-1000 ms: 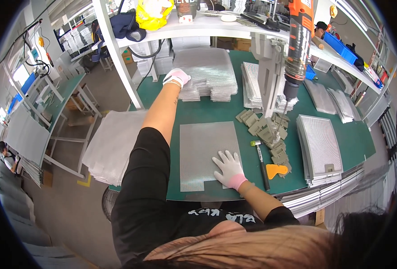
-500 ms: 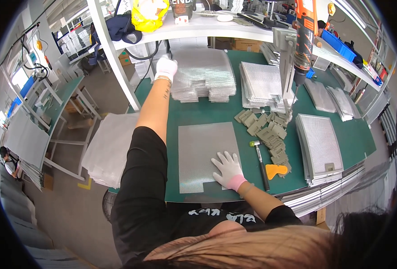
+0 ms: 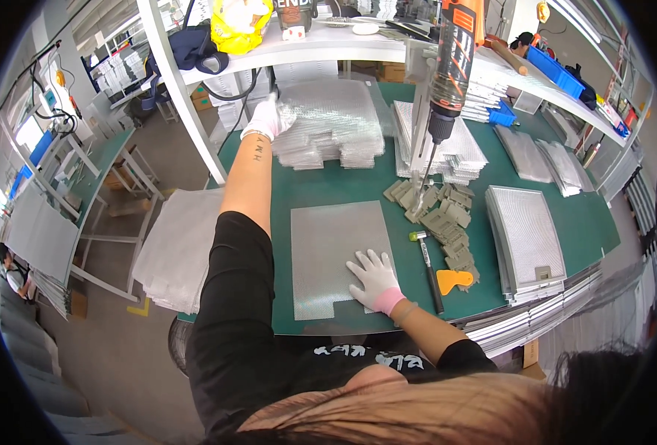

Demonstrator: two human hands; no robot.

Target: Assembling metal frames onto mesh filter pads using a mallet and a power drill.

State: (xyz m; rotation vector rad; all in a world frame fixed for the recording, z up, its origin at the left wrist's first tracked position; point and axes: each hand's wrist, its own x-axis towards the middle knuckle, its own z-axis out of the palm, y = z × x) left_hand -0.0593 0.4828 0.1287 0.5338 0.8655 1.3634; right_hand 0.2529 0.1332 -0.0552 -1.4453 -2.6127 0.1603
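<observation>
My left hand point(image 3: 267, 120), in a white glove, reaches to the left edge of a stack of silvery mesh sheets point(image 3: 332, 111) at the back of the table. Its fingers are closed on the edge of a mesh sheet there, which looks bent up beside them; the fingertips are partly hidden. Close to me, a single mesh sheet point(image 3: 328, 252) with a notch in its near edge lies flat on the green table. My right hand point(image 3: 375, 283), gloved in white with a pink cuff, rests on that sheet's right side, fingers spread.
Right of the sheet lie a hammer point(image 3: 428, 274), an orange scraper point(image 3: 454, 280) and several grey-green plastic pieces point(image 3: 447, 226). A power screwdriver point(image 3: 451, 74) hangs above them. Framed mesh panels point(image 3: 525, 237) are stacked at the right. More mesh sheets point(image 3: 180, 245) lie at the left.
My left hand has come slightly nearer along the stack's left edge, and the sheet beside it now bends up. The hanging screwdriver has shifted left in view. My right hand stays on the sheet.
</observation>
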